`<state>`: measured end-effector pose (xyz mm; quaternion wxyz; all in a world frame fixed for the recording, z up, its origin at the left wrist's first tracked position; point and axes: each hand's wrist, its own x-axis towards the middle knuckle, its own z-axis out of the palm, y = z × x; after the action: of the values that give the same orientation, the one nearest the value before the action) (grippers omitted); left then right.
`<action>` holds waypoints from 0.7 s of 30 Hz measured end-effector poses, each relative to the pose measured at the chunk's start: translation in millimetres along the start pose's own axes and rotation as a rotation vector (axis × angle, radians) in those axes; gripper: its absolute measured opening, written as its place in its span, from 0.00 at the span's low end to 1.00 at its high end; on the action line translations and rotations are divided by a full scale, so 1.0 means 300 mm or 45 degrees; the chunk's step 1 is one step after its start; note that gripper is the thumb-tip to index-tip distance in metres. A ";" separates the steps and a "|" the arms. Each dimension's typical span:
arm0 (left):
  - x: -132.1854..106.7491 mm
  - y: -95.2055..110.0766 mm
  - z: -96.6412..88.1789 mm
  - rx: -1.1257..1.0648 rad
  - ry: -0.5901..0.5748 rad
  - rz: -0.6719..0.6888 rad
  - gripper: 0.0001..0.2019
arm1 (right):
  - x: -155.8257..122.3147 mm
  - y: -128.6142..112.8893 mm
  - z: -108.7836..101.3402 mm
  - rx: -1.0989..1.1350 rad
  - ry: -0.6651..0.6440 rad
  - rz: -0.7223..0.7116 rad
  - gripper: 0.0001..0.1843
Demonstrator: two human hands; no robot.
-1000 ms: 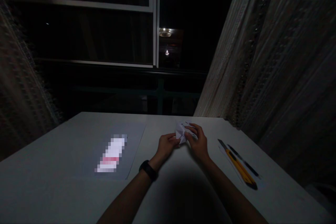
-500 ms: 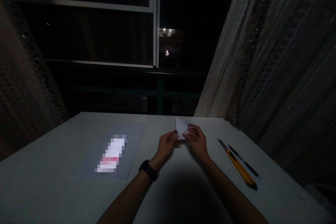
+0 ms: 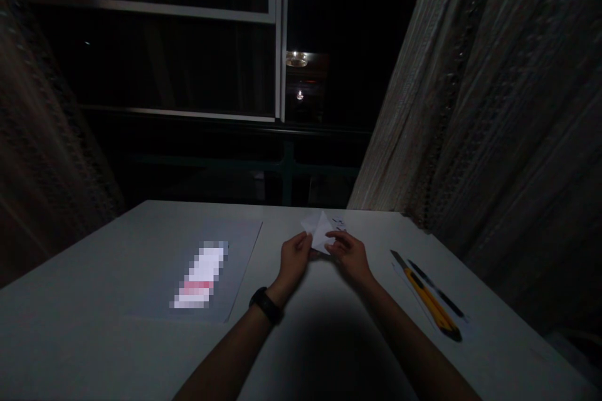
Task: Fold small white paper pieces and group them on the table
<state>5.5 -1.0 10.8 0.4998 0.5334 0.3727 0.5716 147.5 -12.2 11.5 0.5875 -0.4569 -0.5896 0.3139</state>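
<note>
A small folded piece of white paper (image 3: pixel 321 229), pointed at the top with dark marks on its right flap, is held just above the far part of the table. My left hand (image 3: pixel 295 261) pinches its lower left edge between thumb and fingers, and a dark band sits on that wrist. On the right side, my right hand (image 3: pixel 348 255) has its thumb and bent fingers at the paper's lower right edge. The fingertips lie over the paper's face, and its underside is hidden.
A yellow utility knife (image 3: pixel 430 302) with its blade out lies at right beside a black pen (image 3: pixel 436 288), with paper beneath them. At left a pixelated bright phone-like shape (image 3: pixel 200 276) rests on a white sheet (image 3: pixel 244 263). Curtains (image 3: pixel 409 88) and a dark window stand behind the white table (image 3: pixel 84 301).
The folded paper has opened out wider, showing a flap at left and more dark marks at right. My left hand has shifted slightly left; the right fingers have moved down over the paper.
</note>
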 end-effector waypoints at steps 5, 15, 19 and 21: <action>0.005 -0.011 -0.006 -0.178 0.036 -0.111 0.21 | -0.006 0.021 -0.006 -0.035 -0.107 0.093 0.16; -0.012 0.000 -0.008 -0.198 -0.063 -0.147 0.17 | -0.013 0.016 0.004 0.174 -0.139 0.141 0.19; -0.013 -0.012 -0.009 -0.347 -0.060 -0.230 0.19 | -0.015 0.015 0.006 0.064 -0.153 0.120 0.18; -0.013 -0.015 -0.011 -0.381 -0.104 -0.259 0.19 | -0.011 0.020 0.004 -0.035 -0.140 0.075 0.18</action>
<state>2.8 -3.4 5.1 0.6434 0.4354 0.3150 0.5451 147.0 -12.8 4.7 0.5383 -0.4641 -0.6114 0.3478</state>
